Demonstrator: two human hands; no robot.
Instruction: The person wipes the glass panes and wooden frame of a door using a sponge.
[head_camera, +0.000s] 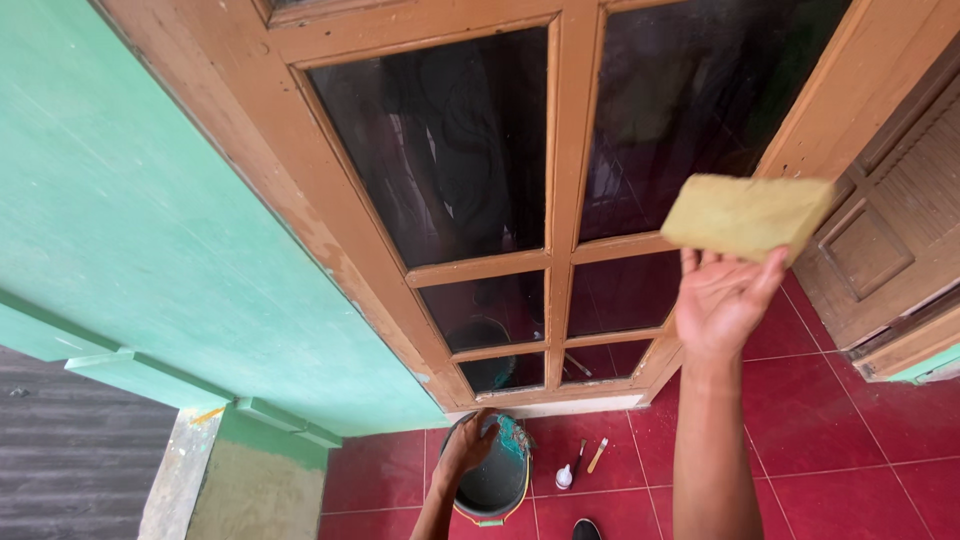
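Below, left hand (466, 447) touches bucket (496, 478), seemingly empty; right (722, 297) holds sponge (747, 213).

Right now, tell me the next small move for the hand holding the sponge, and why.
Probably press the sponge against the wooden frame beside it. The right hand holds it raised just off the window, while the left hand rests at the bucket on the floor.

worn wood frame (560, 130) (glossy panes), matt sponge (745, 213)
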